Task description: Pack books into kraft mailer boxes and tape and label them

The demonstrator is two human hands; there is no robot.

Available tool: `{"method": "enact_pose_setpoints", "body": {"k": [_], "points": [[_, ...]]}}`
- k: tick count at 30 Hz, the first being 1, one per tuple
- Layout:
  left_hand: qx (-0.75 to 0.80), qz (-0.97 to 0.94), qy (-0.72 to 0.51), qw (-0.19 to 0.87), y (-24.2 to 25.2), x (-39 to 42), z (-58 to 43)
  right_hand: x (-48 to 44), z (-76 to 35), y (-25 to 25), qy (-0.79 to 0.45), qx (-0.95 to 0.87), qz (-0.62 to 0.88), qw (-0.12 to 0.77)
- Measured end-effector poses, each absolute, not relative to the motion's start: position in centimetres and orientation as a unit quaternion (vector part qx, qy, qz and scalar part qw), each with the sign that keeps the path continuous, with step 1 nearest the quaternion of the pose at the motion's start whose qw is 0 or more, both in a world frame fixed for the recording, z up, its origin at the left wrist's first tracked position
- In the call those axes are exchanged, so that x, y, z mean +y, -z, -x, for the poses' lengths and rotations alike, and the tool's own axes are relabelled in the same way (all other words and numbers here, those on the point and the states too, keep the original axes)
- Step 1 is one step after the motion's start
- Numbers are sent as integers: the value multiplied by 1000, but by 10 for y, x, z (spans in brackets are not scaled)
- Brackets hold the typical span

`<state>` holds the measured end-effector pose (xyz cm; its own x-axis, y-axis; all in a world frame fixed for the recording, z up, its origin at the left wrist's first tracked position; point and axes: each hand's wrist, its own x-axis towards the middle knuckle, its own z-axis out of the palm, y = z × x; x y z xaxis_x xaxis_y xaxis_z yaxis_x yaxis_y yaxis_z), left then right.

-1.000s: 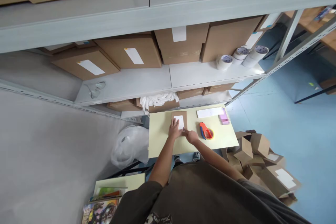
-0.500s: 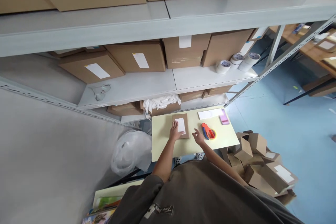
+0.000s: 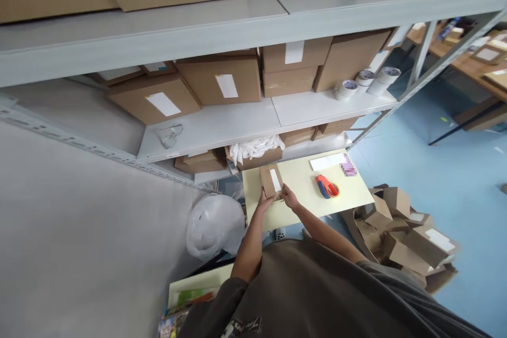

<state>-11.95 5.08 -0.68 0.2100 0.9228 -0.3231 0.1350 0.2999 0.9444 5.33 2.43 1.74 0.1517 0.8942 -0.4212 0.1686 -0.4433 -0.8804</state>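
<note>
A small brown cardboard box (image 3: 268, 180) with a white label is tilted up over the left part of the pale yellow table (image 3: 301, 206). My left hand (image 3: 266, 200) grips its near left corner. At its near right edge, my right hand (image 3: 289, 197) has its fingers curled against the cardboard. To the right of the hands lies a red and blue tape dispenser (image 3: 327, 187). White paper sheets (image 3: 327, 161) and a blurred purple item (image 3: 348, 166) are near the table's far right corner.
A grey shelf (image 3: 237, 121) beyond the table bears boxes, clear glasses (image 3: 170, 136) and white tape rolls (image 3: 346, 90). White cloth (image 3: 255, 148) sits lower. A white plastic bag (image 3: 214, 227) is at left; cardboard boxes (image 3: 412, 237) are heaped on the floor at right.
The box lay flat under my left hand; now it is tilted up and gripped. My right hand has moved left from beside the tape dispenser to the box. The camera view has shifted.
</note>
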Motion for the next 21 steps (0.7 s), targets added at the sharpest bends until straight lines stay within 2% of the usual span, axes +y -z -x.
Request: {"method": "enact_pose_setpoints", "body": {"k": [6, 9, 16, 21], "points": [[546, -509, -263, 612, -4, 48, 115, 10, -74, -34, -481, -368, 702, 374], [529, -555, -264, 585, -21, 61, 88, -3, -95, -46, -451, -350, 701, 428], [368, -654, -248, 613, -88, 69, -39, -47, -178, -84, -317, -259, 689, 597], [270, -701, -161, 640, -113, 38, -164, -113, -261, -100, -217, -168, 718, 639]]}}
